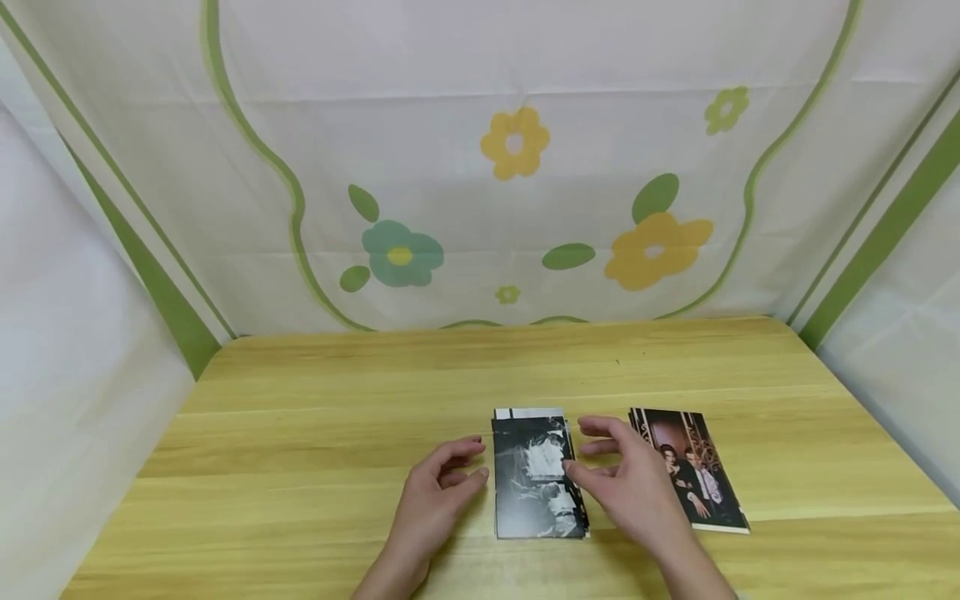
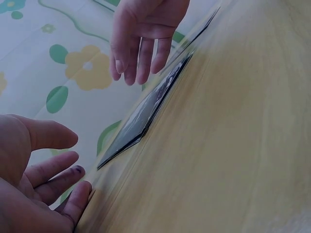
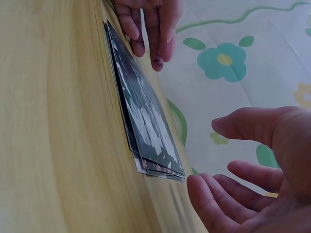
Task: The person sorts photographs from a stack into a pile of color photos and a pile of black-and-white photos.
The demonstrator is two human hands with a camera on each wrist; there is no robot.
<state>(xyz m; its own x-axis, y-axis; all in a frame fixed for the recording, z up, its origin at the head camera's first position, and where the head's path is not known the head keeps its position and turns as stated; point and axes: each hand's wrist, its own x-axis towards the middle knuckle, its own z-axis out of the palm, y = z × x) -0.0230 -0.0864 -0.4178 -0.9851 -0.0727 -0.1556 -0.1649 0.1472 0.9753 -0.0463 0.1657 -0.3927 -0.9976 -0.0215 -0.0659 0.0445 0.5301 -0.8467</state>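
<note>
A small stack of photo prints [image 1: 525,492] lies flat on the table, a glossy black-and-white picture on top. Its edges are uneven: a pale strip shows at the far end, and other prints peek out in the right wrist view, where the top print [image 3: 146,116] is slightly askew. My left hand [image 1: 435,492] is beside the stack's left edge, fingers loosely bent and holding nothing. On the other side my right hand [image 1: 633,483] has its thumb close by the right edge; its fingers [image 3: 243,194] are spread and relaxed, with nothing between them.
To the right, partly behind my right hand, lies a second stack of photos [image 1: 720,492] with a colour picture of seated people on top. The wooden table [image 1: 300,458] meets a white flowered cloth [image 1: 465,192] at the back; plain cloth hangs at both sides.
</note>
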